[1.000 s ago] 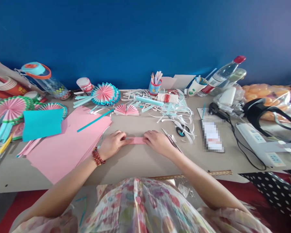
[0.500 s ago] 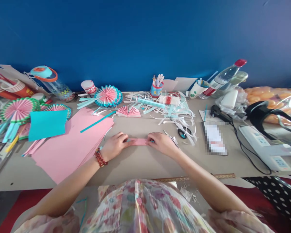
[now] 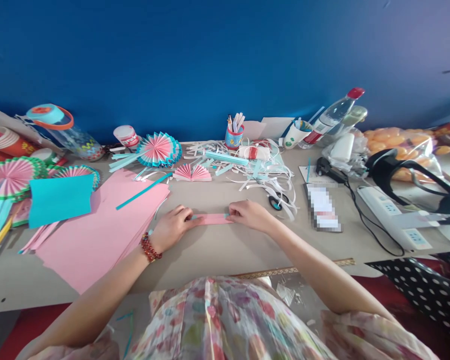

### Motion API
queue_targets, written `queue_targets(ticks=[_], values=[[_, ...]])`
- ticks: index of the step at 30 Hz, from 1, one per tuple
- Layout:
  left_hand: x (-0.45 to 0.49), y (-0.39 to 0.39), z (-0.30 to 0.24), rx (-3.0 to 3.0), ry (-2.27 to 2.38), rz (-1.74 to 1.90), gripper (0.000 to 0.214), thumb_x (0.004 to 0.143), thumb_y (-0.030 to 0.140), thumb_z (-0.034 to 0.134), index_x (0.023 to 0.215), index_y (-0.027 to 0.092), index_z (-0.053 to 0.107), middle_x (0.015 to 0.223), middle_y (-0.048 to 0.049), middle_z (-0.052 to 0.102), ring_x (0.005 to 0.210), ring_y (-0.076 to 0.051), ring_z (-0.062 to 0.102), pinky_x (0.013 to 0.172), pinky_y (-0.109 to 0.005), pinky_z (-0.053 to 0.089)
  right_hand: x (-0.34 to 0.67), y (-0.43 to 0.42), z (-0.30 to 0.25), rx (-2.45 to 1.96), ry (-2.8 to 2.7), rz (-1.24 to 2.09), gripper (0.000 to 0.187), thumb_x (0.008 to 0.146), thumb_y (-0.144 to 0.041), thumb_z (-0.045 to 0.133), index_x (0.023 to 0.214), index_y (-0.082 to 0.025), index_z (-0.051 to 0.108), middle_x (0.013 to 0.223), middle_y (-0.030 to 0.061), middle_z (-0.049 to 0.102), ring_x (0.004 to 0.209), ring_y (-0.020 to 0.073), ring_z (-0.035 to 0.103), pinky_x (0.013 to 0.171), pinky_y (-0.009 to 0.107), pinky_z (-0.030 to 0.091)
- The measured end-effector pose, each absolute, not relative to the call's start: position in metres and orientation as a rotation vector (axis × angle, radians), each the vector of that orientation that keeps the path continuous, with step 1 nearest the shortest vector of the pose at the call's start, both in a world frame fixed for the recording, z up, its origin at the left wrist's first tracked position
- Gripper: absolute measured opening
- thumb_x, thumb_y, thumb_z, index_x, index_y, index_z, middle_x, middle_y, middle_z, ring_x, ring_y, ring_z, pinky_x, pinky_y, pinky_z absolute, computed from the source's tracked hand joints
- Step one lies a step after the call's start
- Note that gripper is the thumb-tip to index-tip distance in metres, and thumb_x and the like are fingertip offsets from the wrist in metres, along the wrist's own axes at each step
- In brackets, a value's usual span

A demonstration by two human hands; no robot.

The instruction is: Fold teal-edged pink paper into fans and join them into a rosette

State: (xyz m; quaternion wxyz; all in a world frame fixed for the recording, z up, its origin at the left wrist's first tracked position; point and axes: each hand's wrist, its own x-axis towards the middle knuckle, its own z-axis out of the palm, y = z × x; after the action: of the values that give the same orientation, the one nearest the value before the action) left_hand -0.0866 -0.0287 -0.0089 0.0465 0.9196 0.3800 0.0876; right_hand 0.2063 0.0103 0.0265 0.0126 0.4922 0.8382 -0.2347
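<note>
Pink paper strip [image 3: 213, 219], 1: left hand [image 3: 172, 227] and right hand [image 3: 250, 217] pinch opposite ends; likely creasing; next fold calls for aligned edges.

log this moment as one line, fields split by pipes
left hand: holds pink paper strip, left end | right hand: holds right end | beyond strip: pleated pink fan | strip's left: pink paper sheets
</note>
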Motion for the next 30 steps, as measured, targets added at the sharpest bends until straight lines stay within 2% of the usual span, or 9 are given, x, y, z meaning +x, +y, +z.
queue_targets(ticks=[5,9,13,17,21,25,30], values=[[-0.087,-0.03,-0.011,2.747,1.202,0.305,0.035,0.102,0.023,0.04,0.128,0.038,0.057,0.097,-0.003,0.053,0.09,-0.019,0.05,0.075,-0.027,0.039,0.205,0.001,0.02,1.528,2.626,-0.638,0.014,0.093,-0.033,0.06,0.087,-0.021,0.064,0.086,0.0017,0.068,0.076,0.0155,0.06,0.059,0.025,0.029],[-0.086,-0.031,-0.012,2.653,1.224,0.373,0.028,0.102,0.028,0.041,0.118,0.031,0.064,0.096,-0.0039,0.056,0.091,-0.018,0.053,0.075,-0.027,0.041,0.203,-0.016,0.006,1.547,2.666,-0.409,0.021,0.099,-0.036,0.052,0.096,-0.018,0.062,0.098,0.0095,0.066,0.09,0.0227,0.06,0.072,0.03,0.037],[-0.085,-0.032,-0.011,2.735,1.214,0.321,0.028,0.102,0.025,0.041,0.115,0.03,0.065,0.095,-0.005,0.057,0.093,-0.02,0.053,0.075,-0.029,0.042,0.201,-0.031,-0.008,1.657,2.72,-0.176,0.02,0.1,-0.034,0.049,0.103,-0.018,0.061,0.102,0.0108,0.065,0.096,0.0259,0.059,0.081,0.035,0.041],[-0.085,-0.033,-0.008,2.67,1.275,0.362,0.03,0.099,0.018,0.042,0.122,0.026,0.058,0.1,-0.006,0.059,0.097,-0.022,0.054,0.083,-0.035,0.045,0.203,-0.033,-0.01,1.715,2.782,-0.186,0.018,0.098,-0.031,0.053,0.111,-0.02,0.06,0.107,0.0089,0.065,0.099,0.0254,0.06,0.084,0.036,0.043],[-0.089,-0.037,-0.007,2.491,1.449,0.522,0.026,0.096,0.022,0.048,0.122,0.022,0.052,0.111,-0.0083,0.058,0.105,-0.025,0.054,0.091,-0.041,0.046,0.205,-0.031,-0.004,1.656,2.873,-0.262,0.022,0.099,-0.029,0.05,0.118,-0.022,0.059,0.115,0.0081,0.064,0.104,0.0237,0.06,0.089,0.035,0.044],[-0.091,-0.042,-0.01,2.479,1.481,0.532,0.025,0.097,0.026,0.048,0.121,0.022,0.053,0.113,-0.0083,0.057,0.106,-0.025,0.053,0.092,-0.042,0.046,0.204,-0.03,0.006,1.595,2.92,-0.329,0.023,0.1,-0.03,0.048,0.116,-0.022,0.061,0.117,0.0088,0.062,0.103,0.0242,0.057,0.092,0.037,0.045],[-0.089,-0.044,-0.006,2.483,1.44,0.526,0.028,0.096,0.023,0.048,0.122,0.024,0.056,0.117,-0.0078,0.057,0.107,-0.024,0.054,0.094,-0.04,0.046,0.2,-0.024,0.012,1.516,2.964,-0.463,0.018,0.093,-0.024,0.058,0.11,-0.02,0.062,0.114,0.0087,0.062,0.104,0.025,0.055,0.092,0.037,0.044]])
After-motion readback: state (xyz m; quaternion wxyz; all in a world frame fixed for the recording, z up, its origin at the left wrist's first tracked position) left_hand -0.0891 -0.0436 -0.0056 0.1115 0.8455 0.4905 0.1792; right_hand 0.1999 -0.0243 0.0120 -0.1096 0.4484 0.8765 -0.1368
